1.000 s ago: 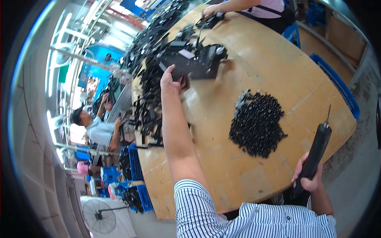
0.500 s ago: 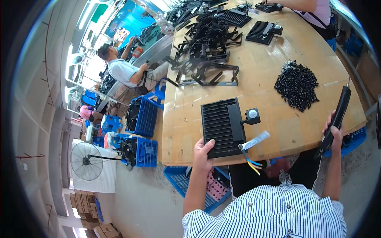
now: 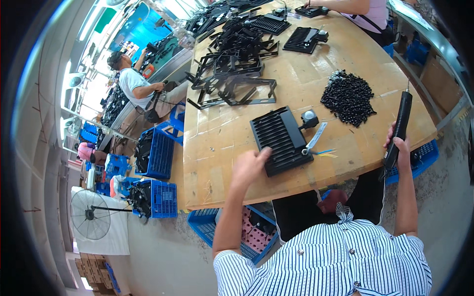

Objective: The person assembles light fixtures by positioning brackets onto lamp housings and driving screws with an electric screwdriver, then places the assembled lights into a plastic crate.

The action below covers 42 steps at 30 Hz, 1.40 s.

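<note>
A black finned floodlight [image 3: 279, 140] lies fins up near the table's front edge. Its small sensor head [image 3: 309, 119] juts from the right side, and a clear-sleeved cable with coloured wire ends [image 3: 323, 152] trails to the right. At the light's left edge is my left hand [image 3: 249, 166], slightly blurred, its thumb over the fins and its fingers curled, partly hidden. My right hand [image 3: 401, 143] is wrapped round a black electric screwdriver [image 3: 402, 116], held with its bit upward at the table's right edge. Left of it sits a heap of small black parts [image 3: 348, 98].
Black U-shaped brackets [image 3: 242, 86] are piled at the back left. Beyond the heap rests another floodlight [image 3: 302, 40]; a co-worker's arm [image 3: 340, 6] reaches in at the far right. Blue crates [image 3: 164, 200] stand left of the table [image 3: 217, 163], and another crate [image 3: 202, 222] is below its front edge.
The floodlight has moved farther onto the table and turned slightly, with its cable now pointing right. My left hand has gone forward along its left edge. My right hand keeps hold of the screwdriver.
</note>
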Tool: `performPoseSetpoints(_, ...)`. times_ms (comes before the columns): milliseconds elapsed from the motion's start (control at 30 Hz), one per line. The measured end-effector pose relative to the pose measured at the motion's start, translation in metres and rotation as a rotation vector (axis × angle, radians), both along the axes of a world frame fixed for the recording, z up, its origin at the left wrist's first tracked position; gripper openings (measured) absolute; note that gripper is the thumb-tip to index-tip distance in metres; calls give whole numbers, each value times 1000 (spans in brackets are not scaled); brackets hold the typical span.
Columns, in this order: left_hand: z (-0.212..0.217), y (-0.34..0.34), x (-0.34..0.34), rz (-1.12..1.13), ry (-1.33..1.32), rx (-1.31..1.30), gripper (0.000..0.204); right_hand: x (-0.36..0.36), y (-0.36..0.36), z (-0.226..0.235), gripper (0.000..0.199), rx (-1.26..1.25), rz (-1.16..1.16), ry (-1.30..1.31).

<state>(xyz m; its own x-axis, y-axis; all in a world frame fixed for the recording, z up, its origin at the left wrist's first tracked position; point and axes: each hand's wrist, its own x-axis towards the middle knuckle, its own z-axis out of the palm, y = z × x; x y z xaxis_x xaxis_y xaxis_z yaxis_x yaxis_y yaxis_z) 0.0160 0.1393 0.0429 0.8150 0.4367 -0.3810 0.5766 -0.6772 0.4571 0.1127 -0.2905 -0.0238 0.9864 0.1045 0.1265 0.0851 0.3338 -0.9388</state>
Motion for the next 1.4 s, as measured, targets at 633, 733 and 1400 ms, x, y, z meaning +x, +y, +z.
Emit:
performPoseSetpoints(633, -20, 70, 167, 100, -758, -5, 32, -4, 9, 16, 55, 44, 67, -3)
performPoseSetpoints(733, 23, 48, 164, 193, -607, -457, 31, -4, 0, 11, 55, 21, 35, 2)
performPoseSetpoints(1400, -18, -35, -65, -676, -742, 368, 14, 1, -1, 5, 49, -26, 83, -38)
